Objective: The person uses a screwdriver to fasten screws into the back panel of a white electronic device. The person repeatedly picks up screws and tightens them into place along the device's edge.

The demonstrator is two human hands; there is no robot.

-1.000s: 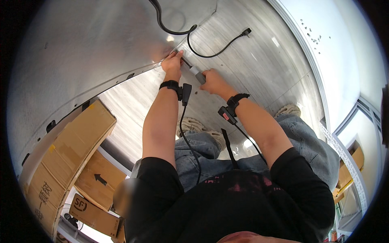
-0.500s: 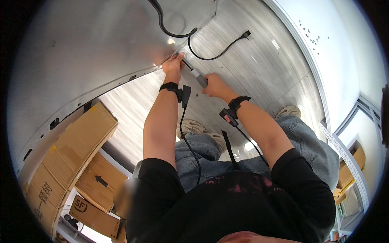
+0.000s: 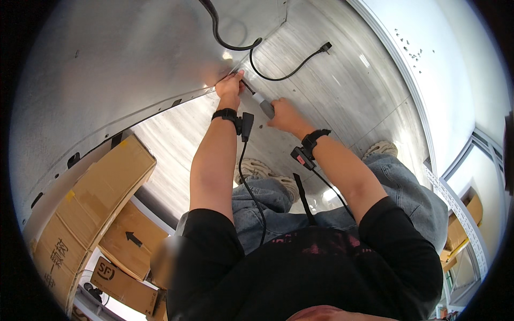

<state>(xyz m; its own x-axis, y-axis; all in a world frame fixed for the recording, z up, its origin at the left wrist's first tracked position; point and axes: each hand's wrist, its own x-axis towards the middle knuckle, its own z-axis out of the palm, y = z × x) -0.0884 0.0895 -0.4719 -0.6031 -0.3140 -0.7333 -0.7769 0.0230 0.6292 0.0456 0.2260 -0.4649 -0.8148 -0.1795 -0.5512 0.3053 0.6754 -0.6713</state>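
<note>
A screwdriver (image 3: 264, 105) with a grey handle and dark shaft slants up to the left, its tip at the corner edge of a large metal panel (image 3: 144, 59). My right hand (image 3: 286, 116) is closed round the handle's lower end. At the panel's edge, my left hand (image 3: 229, 87) is closed beside the screwdriver's tip, thumb pointing up. Its fingers are curled and partly hidden, so what they pinch does not show. Both wrists wear black straps with small cabled devices.
A black power cable (image 3: 278, 78) with a plug lies on the grey wood-look floor (image 3: 342, 91) beyond my hands. Cardboard boxes (image 3: 96, 187) are stacked at the left, against the panel. A white wall (image 3: 428, 64) runs along the right, with a metal shelf frame (image 3: 460, 214) near it.
</note>
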